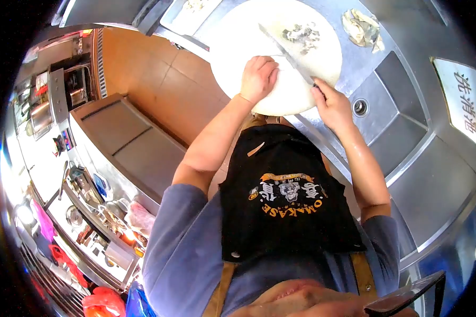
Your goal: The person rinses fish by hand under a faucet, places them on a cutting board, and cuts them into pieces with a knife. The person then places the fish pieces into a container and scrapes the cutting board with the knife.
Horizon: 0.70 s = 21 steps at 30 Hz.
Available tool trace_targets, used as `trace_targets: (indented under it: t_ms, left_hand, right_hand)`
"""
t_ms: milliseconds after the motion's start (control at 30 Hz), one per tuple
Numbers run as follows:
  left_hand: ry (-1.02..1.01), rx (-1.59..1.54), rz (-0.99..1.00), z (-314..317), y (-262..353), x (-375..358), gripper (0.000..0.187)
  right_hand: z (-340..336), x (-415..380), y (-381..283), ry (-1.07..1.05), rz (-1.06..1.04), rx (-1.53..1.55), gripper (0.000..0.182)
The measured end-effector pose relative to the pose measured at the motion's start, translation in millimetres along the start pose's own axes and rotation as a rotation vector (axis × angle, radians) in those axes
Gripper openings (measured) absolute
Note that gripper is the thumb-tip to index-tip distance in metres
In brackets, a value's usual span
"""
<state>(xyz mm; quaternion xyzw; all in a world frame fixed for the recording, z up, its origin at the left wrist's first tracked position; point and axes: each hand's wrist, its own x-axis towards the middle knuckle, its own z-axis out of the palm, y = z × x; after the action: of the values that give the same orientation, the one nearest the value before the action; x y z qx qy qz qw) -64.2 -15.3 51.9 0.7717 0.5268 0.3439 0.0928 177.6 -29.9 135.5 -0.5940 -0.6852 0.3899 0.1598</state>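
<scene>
One round board [228, 46] juts past the table's [351, 68] near edge; floor [161, 71] opens leftward. One knife [294, 62] crosses the board beside one dark heap [302, 36], handle grasped in the right hand's [333, 105] grip; whether the curled left hand [258, 79] holds anything, one cannot tell.

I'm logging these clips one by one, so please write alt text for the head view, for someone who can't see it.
A person's right hand holds a long knife over a round white board, with the left hand to the knife's left. Dark pieces lie on the board, across the knife from that hand; a metal sink is at right.
</scene>
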Motion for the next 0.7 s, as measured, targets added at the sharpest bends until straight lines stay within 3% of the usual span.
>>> trace_targets:
  t_ms: [67, 200, 333, 433, 600, 700]
  left_hand:
    - [0.013, -0.021, 0.029, 3, -2, 8, 0.012]
    - [-0.061, -0.048, 0.061, 10, -10, 12, 0.011]
    - [-0.054, -0.024, 0.096, 11, -10, 8, 0.01]
    - [-0.026, -0.055, 0.082, 6, -8, 4, 0.012]
    - [0.037, -0.088, 0.017, 13, -13, 1, 0.013]
    - [-0.015, -0.036, 0.049, 12, -15, -1, 0.013]
  right_hand:
    - [-6, -9, -11, -0.118, 0.009, -0.142, 0.033]
    - [14, -17, 8, -0.11, -0.043, -0.173, 0.037]
    - [43, 77, -8, -0.066, -0.07, -0.181, 0.037]
    - [31, 100, -32, -0.004, -0.07, -0.165, 0.038]
    - [23, 16, -3, -0.032, -0.146, -0.142, 0.037]
    - [45, 52, 1, -0.027, -0.157, -0.166, 0.036]
